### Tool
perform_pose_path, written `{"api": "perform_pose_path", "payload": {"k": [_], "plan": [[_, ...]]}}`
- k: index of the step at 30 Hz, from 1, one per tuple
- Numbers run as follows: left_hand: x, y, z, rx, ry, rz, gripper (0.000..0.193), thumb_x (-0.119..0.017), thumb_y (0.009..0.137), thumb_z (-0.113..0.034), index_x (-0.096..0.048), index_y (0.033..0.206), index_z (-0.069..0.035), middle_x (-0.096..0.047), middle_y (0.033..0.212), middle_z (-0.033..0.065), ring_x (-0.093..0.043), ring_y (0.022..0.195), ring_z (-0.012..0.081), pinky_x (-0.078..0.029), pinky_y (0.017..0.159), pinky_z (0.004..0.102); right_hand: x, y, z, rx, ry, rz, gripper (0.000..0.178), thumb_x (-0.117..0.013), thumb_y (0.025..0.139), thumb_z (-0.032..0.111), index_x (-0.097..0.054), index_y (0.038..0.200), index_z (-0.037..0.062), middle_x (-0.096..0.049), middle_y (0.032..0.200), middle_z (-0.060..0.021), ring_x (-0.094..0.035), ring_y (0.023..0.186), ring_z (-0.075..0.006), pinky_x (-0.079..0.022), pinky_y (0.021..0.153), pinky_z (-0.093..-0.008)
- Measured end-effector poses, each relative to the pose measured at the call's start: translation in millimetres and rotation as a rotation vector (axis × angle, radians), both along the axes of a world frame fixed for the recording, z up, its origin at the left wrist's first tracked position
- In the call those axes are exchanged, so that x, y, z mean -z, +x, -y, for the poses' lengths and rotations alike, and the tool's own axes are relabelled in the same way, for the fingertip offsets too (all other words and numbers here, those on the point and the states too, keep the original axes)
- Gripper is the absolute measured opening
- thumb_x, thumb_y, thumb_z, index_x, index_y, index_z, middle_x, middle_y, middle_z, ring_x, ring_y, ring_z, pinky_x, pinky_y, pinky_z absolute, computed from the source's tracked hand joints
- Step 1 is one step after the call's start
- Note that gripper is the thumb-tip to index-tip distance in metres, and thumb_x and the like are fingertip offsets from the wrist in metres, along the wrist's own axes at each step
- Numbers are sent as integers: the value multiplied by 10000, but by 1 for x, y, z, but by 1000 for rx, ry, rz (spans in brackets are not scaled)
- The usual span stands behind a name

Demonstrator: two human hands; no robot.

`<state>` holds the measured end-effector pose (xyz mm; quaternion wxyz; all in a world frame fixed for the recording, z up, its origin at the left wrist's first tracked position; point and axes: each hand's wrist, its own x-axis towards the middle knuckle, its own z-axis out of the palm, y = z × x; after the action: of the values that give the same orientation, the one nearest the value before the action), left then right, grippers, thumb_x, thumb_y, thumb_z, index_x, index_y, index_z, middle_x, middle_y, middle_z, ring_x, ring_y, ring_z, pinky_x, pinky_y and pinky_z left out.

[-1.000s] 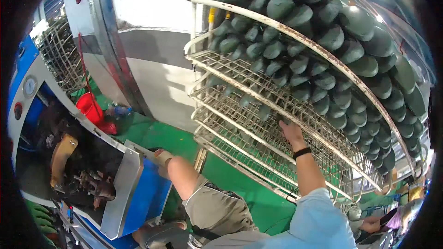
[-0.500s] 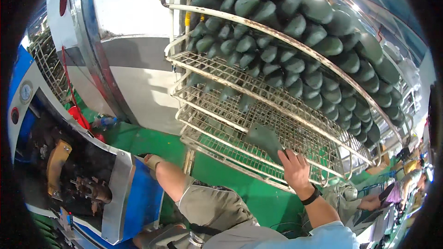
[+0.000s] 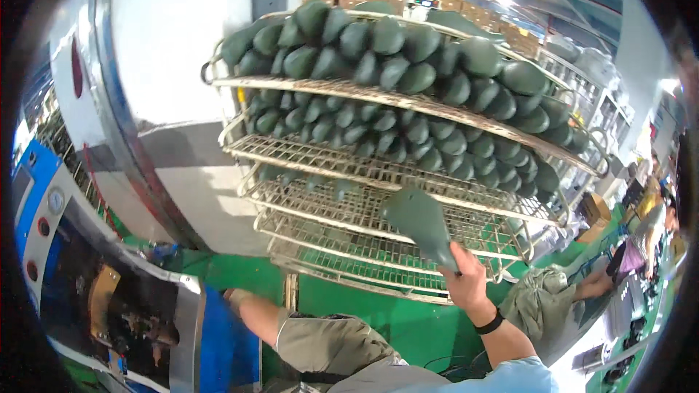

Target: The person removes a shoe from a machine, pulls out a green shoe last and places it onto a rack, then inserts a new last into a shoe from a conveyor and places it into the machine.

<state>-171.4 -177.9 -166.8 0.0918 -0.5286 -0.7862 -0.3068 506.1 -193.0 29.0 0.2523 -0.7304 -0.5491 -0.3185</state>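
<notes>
My right hand (image 3: 467,280), with a black band at the wrist, is closed around the narrower end of a dark green shoe last (image 3: 420,222). The last's broad, rounded end points up and to the left, in front of the lower shelves of a wire rack (image 3: 349,164). Many similar green lasts (image 3: 389,35) lie packed side by side on the rack's upper shelves, their rounded ends facing me. A few more show dimly at the left of a lower shelf. My left hand is out of the picture.
A blue machine (image 3: 226,335) with a gauge and dark working parts stands at the lower left, close to my leg (image 3: 258,316). Behind it rises a white wall panel (image 3: 182,44). At the right are a greyish-green cloth bundle (image 3: 542,295), cardboard boxes (image 3: 595,215) and another person (image 3: 633,251).
My view has turned, so the rack sits lower and farther left. The shoe last in my right hand now shows more fully, its broad end raised; the hand has kept its hold.
</notes>
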Motion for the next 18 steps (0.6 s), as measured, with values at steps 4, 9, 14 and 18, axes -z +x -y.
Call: {"api": "perform_pose_path", "payload": {"k": [4, 9, 14, 18], "plan": [[1, -1, 0, 85, 38, 16, 471, -533, 1009, -326, -522, 1270, 65, -573, 1224, 297, -547, 1122, 419, -446, 952, 522, -48, 3, 4, -83, 926, -1330, 407, -641, 964, 209, -577, 1306, -2, -672, 988, -103, -552, 663, -75, -419, 491, -249], [10, -4, -15, 152, 82, 32, 459, -547, 1001, -312, -522, 1271, 59, -574, 1220, 290, -545, 1121, 407, -445, 948, 514, -70, 66, 68, -526, 1425, -1755, 307, -489, 1035, 349, -589, 980, 64, -609, 749, -82, -320, 426, -97, -237, 401, -259], [16, -12, 1, 200, 96, 32, 449, -561, 993, -297, -522, 1272, 52, -574, 1216, 284, -543, 1121, 395, -443, 945, 506, -80, 114, 114, -891, 1599, -1770, 433, -403, 1032, 425, -583, 870, 66, -570, 685, -25, -274, 422, -110, -216, 411, -283], [30, -10, -9, 229, 99, 36, 442, -572, 986, -286, -521, 1273, 47, -574, 1213, 279, -542, 1121, 386, -442, 942, 500, -100, 197, 121, -851, 1730, -1689, 432, -384, 1033, 422, -541, 875, 52, -545, 674, -24, -308, 466, -112, -236, 441, -278]]}}
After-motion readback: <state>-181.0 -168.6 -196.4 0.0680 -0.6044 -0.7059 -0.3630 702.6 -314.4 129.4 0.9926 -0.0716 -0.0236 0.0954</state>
